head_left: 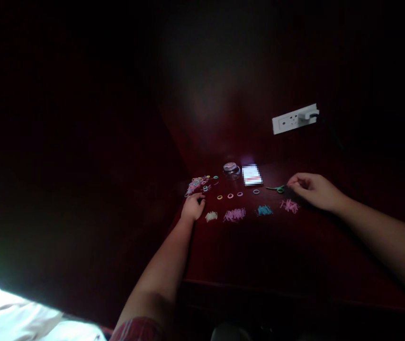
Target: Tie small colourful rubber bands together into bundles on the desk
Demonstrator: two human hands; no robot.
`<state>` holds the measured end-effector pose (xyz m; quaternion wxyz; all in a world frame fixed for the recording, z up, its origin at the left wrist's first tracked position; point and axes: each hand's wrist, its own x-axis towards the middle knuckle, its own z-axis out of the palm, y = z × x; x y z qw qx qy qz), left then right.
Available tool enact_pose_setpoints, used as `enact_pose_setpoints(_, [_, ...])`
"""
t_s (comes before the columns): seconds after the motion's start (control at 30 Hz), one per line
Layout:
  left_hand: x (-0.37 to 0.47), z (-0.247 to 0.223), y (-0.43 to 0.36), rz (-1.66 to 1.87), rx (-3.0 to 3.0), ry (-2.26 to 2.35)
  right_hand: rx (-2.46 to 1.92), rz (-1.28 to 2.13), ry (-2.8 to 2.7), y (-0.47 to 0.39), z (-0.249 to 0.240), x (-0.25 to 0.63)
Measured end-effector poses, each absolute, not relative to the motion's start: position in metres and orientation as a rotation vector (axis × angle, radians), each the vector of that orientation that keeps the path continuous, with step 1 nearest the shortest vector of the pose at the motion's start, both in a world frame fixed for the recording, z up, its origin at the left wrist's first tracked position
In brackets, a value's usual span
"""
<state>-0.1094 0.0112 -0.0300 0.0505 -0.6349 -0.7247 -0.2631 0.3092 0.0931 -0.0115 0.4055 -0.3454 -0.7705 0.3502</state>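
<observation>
My left hand [193,207] rests on the dark red tabletop, its thumb apart from the loosely curled fingers and nothing visible in it. Just beyond it lies a mixed heap of small coloured bands [197,183]. On the right, my right hand [310,189] has its fingertips pinched together; what they hold, if anything, is too small to tell. By those fingertips lies a thin green item with a loop [279,189]. Sorted piles line the front: cream [211,216], purple [234,214], teal [264,210] and pink [290,206].
Single rings, among them a yellow ring [220,197] and a blue-grey ring [256,192], lie in a row behind the piles. A round clear container [230,169] and a lit phone [252,174] stand farther back. A socket panel [294,119] with a plug is on the wall.
</observation>
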Motion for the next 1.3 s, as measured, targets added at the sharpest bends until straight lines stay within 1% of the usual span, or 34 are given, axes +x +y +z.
enact_pose_setpoints(0.2, [-0.123,-0.033,0.046,-0.817,-1.882,-2.265,-0.894,0.885,-1.967,0.096,-0.012,0.309])
enact_pose_setpoints(0.47, [-0.129,-0.032,0.051,-0.959,-1.782,-2.341,-0.895,0.828,-1.951,0.094,-0.011,0.308])
enact_pose_setpoints(0.63, [-0.133,-0.034,0.051,-1.194,-1.747,-2.353,-0.954,0.786,-1.921,0.092,-0.008,0.310])
enact_pose_setpoints(0.8, [-0.142,-0.039,0.056,-1.541,-1.657,-2.353,-0.998,0.712,-1.932,0.093,-0.008,0.314])
enact_pose_setpoints(0.93, [-0.143,-0.038,0.054,-1.809,-1.574,-2.307,-1.028,0.717,-1.923,0.092,-0.006,0.314])
enact_pose_setpoints(1.03, [-0.137,-0.036,0.052,-1.933,-1.543,-2.242,-1.032,0.693,-1.917,0.091,-0.007,0.313])
enact_pose_setpoints(1.13, [-0.130,-0.035,0.051,-1.959,-1.542,-2.206,-1.003,0.622,-1.955,0.090,-0.012,0.310])
enact_pose_setpoints(1.3, [-0.131,-0.033,0.045,-1.833,-1.437,-2.322,-0.931,0.458,-2.100,0.080,-0.016,0.301])
